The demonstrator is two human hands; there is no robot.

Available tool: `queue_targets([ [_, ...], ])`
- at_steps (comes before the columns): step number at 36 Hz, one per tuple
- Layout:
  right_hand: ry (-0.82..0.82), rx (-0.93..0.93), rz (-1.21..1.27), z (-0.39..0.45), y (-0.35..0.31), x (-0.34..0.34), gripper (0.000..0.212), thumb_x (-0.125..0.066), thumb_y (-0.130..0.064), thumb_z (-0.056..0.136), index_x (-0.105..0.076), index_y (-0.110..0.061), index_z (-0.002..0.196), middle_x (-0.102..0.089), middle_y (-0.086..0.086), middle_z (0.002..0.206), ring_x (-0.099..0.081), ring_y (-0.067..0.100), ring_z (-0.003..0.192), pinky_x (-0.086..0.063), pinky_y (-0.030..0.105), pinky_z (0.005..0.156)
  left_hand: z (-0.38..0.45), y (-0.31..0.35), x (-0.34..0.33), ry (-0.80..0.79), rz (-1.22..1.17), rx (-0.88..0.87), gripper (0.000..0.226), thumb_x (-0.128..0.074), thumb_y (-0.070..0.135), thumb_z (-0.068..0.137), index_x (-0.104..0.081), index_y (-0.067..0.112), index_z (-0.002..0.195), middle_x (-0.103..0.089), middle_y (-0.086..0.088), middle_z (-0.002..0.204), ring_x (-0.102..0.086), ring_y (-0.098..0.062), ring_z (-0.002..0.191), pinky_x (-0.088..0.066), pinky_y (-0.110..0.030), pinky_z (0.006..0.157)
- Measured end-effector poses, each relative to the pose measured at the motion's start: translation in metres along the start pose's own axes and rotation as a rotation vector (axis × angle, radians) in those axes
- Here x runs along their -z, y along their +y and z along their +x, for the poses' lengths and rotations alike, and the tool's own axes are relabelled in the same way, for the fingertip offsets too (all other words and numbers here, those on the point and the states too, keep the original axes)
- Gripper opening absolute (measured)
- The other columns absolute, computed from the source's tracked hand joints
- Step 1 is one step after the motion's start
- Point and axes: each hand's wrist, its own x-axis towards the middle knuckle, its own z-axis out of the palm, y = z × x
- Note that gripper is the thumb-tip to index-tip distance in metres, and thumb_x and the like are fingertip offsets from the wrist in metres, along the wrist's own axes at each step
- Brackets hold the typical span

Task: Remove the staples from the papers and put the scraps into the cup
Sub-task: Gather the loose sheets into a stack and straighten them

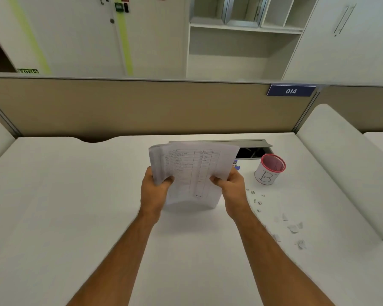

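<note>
Both hands hold a stack of printed papers [192, 173] upright above the middle of the white worktop [75, 206]. The left hand [153, 191] grips the stack's left edge and the right hand [232, 188] its right edge, thumbs pressed on the front sheet, which bows slightly. To the right of the right hand stands a white cup [269, 172] with a red rim and a drawn letter B. Small staples [255, 198] and torn paper scraps [293, 228] lie scattered on the worktop in front of the cup. Behind the papers an open cable hatch [250, 149] sits near the beige partition [142, 107]. The worktop's left half lies bare.
</note>
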Motion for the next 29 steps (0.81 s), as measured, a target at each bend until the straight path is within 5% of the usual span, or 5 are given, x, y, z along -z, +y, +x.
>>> queue_targets([
  [6,-0.021,-0.071,-0.002,-0.002,-0.001,-0.001,0.028,-0.065,-0.003,0.091,-0.067,-0.02,0.113,-0.071,0.002,0.111,-0.063,0.03,0.107,-0.047,0.062,0.102,0.002,0.004,-0.003,-0.012,-0.005,-0.03,0.021,-0.067,0.025,0.095,-0.065,0.042,0.107,-0.072,0.02,0.1,-0.07,-0.016,0.1,-0.061,-0.032,0.082],
  [10,-0.018,-0.057,0.001,0.0,-0.006,-0.002,0.028,-0.065,-0.005,0.092,-0.067,-0.024,0.112,-0.071,0.0,0.111,-0.064,0.029,0.105,-0.047,0.061,0.101,0.002,0.012,-0.004,0.004,-0.017,-0.059,0.025,-0.066,0.026,0.095,-0.066,0.051,0.101,-0.072,0.024,0.098,-0.071,-0.011,0.096,-0.061,-0.02,0.071],
  [17,-0.024,-0.065,-0.005,0.0,-0.008,-0.002,0.03,-0.064,-0.004,0.093,-0.066,-0.022,0.116,-0.071,0.0,0.112,-0.064,0.029,0.106,-0.048,0.061,0.101,0.002,0.01,-0.004,0.033,-0.024,-0.063,0.025,-0.066,0.028,0.095,-0.064,0.051,0.103,-0.071,0.025,0.099,-0.07,-0.009,0.097,-0.057,-0.013,0.064],
  [25,-0.057,-0.08,-0.057,0.002,0.002,-0.001,0.03,-0.067,-0.006,0.091,-0.07,-0.02,0.117,-0.073,-0.001,0.111,-0.064,0.029,0.109,-0.049,0.058,0.101,0.002,-0.013,-0.001,0.04,-0.038,0.079,0.023,-0.06,0.025,0.099,-0.063,0.041,0.116,-0.071,0.017,0.108,-0.068,-0.016,0.104,-0.058,-0.027,0.081],
  [29,-0.087,-0.048,-0.106,0.0,0.003,0.002,0.03,-0.066,-0.01,0.093,-0.069,-0.021,0.121,-0.074,-0.008,0.109,-0.065,0.023,0.107,-0.05,0.054,0.101,0.004,-0.017,-0.002,0.066,-0.058,0.121,0.026,-0.056,0.025,0.102,-0.059,0.034,0.126,-0.069,0.016,0.111,-0.067,-0.011,0.101,-0.058,-0.017,0.073],
])
